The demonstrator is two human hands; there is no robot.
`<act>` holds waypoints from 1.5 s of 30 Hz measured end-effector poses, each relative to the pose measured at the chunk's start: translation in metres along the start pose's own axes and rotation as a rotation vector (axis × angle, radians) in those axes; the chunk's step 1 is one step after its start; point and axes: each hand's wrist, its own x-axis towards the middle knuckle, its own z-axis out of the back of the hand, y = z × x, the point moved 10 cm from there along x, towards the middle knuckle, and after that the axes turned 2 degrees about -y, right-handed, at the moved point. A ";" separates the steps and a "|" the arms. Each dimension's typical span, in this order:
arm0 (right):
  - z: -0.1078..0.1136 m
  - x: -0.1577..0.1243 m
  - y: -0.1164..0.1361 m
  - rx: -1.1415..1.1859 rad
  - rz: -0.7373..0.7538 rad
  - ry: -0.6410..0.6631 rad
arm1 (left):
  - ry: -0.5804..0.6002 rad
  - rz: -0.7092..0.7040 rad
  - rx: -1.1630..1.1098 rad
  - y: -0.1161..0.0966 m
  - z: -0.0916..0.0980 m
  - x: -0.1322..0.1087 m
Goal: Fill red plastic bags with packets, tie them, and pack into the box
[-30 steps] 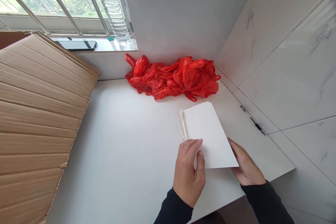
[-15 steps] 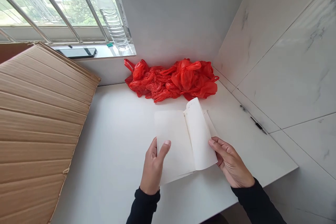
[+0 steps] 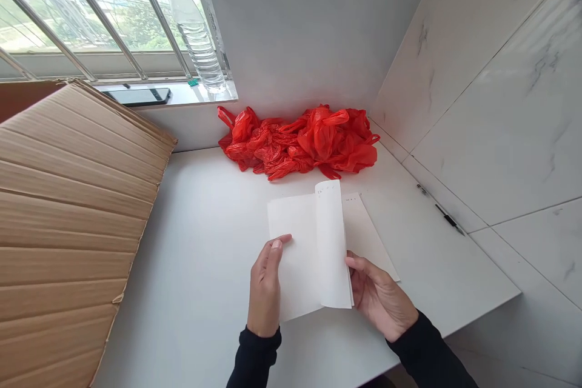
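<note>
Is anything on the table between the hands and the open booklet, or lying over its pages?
Nothing visible. The left hand rests on the left page of the open booklet, and the right hand holds a lifted page upright. The red plastic bags lie beyond it, apart, and the pen is off to the right.

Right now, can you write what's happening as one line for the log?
left hand: presses open booklet's left page | right hand: lifts a page mid-turn | behind: red plastic bags | right: pen | left: cardboard
</note>
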 end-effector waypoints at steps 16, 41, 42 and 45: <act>0.019 -0.003 -0.004 0.087 -0.012 -0.020 | -0.017 -0.019 -0.066 -0.005 -0.005 -0.002; -0.023 -0.020 0.003 -1.512 0.532 0.048 | -0.038 0.004 -0.071 0.013 0.008 0.001; -0.012 -0.021 0.016 -1.489 0.540 -0.055 | -0.030 0.009 -0.084 0.015 0.008 0.001; 0.035 -0.033 0.062 -1.486 0.602 -0.450 | -0.040 0.008 -0.053 0.021 0.011 0.001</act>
